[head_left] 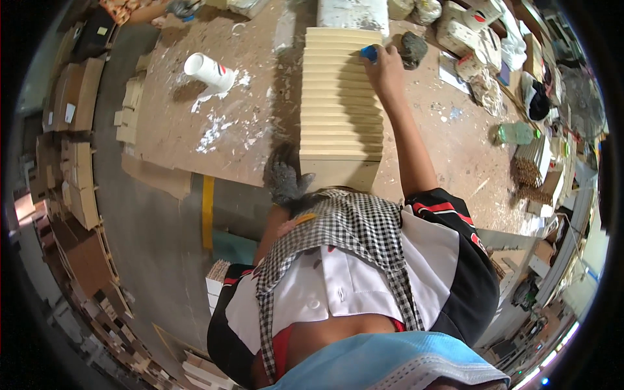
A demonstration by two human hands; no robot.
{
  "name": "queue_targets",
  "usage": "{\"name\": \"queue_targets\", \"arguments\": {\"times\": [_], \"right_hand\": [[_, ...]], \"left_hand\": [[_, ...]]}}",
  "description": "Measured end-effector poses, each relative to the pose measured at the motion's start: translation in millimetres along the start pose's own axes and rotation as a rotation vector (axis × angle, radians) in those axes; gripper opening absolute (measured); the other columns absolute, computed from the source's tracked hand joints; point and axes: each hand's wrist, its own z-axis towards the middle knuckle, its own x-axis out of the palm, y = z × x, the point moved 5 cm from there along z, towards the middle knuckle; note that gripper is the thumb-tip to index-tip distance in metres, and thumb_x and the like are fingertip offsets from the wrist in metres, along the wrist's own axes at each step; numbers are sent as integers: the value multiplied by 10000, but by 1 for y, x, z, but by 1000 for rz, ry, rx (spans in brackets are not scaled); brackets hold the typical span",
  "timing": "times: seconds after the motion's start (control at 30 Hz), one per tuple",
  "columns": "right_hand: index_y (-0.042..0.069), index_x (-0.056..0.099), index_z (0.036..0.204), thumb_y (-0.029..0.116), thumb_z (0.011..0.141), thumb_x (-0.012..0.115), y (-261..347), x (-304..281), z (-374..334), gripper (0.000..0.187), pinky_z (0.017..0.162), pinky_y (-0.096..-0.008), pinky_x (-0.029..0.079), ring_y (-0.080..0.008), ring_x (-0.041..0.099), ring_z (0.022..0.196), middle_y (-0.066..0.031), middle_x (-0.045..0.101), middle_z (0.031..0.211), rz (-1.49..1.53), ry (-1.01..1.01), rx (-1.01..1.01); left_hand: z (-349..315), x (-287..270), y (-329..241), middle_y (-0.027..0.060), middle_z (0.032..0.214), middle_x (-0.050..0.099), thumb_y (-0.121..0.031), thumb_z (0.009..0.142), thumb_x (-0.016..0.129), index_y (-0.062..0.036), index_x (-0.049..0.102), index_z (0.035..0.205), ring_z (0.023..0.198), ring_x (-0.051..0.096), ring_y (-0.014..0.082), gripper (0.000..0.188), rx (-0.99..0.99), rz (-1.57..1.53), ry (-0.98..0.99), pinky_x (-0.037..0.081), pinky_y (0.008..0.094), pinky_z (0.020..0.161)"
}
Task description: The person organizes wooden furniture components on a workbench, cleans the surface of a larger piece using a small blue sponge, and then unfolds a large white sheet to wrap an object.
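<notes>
Floor in grey stretches left of the gloved left hand, crossed by a yellow stripe and lined farther left with stacked brown cardboard. A broad brown worktable, flecked with white, spreads ahead of that hand and around the bare right hand. Between the two hands runs a long cream stack of ridged layers, its near left corner just beside the glove and its far right edge under the bare fingers, a shadow falling across it. A white block sits beyond the stack, ahead of the right hand, and pale bundles crowd the tabletop to that hand's right.

Farther right and nearer the wearer, a green bottle rests near folded cardboard; its contents cannot be made out. A white cup is on the table ahead and left of the glove, its inside hidden from view.

The gloved fingers are loosely spread, with nothing visible in their grasp. A dark lump lies just right of the right hand, whose fingertips close in a pinch on a small blue piece at the far end of the stack.
</notes>
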Motion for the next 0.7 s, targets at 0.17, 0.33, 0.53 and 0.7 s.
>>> {"name": "queue_targets", "arguments": {"times": [0.17,0.33,0.53,0.7], "right_hand": [[16,627,1010,124,815,699,76,68,8,235,767,-478,487,-414,569,869,-231,559,941,155,31,-146],[-2,615,1061,145,808,708,134,108,16,307,807,-473,494,-418,570,917,-239,565,988,286,89,-273],[-10,601,976,194,854,698,68,68,7,257,781,-468,518,-376,591,875,-226,590,951,166,157,-119],[48,644,1121,174,812,753,-64,-9,-10,351,824,-429,511,-376,595,963,-187,591,1039,-12,-93,118]], "left_hand": [[-1,-6,-2,248,1366,497,-524,837,611,-11,458,1396,1260,443,456,775,-16,29,9,305,575,1092],[1,0,3,206,1385,509,-491,741,689,-9,480,1382,1278,450,414,829,-12,16,-3,313,532,1106],[5,-4,-2,249,1407,467,-527,819,613,4,433,1416,1277,426,462,819,-10,-20,12,284,570,1103],[1,-1,-1,238,1408,472,-535,823,617,-5,439,1417,1301,409,446,816,-18,-13,24,273,556,1120]]}}
